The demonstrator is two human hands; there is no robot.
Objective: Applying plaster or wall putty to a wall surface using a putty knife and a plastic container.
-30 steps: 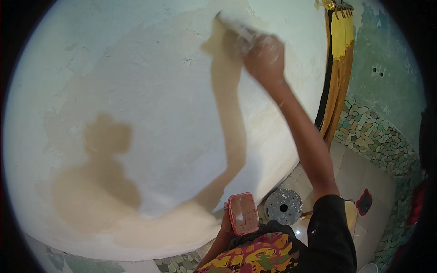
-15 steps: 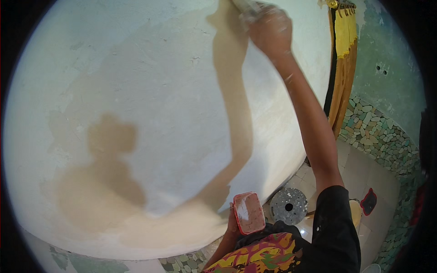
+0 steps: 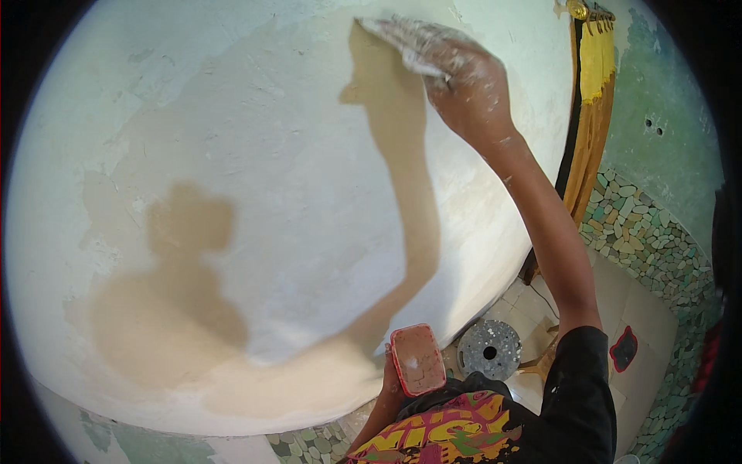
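My right hand, spotted with white putty, reaches up to the wall. Its fingers are closed round a putty-smeared putty knife, whose tip meets the wall near the top; its handle is hidden in the hand. Low in front of my body, my left hand grips a red rectangular tub from its left side. Pinkish-brown paste lies in the tub, with a small white patch on it. Most of the left fingers are hidden by the tub.
A grey, paint-spotted round stool stands beside the tub, with a wooden stool behind it. To the right hangs a yellow-brown curtain. Pebble cladding edges the tiled floor. My shadow falls across the wall.
My right hand has come slightly down and right, with the putty knife now lying leftward along the wall. The tub has shifted a little left, and its white patch looks smaller.
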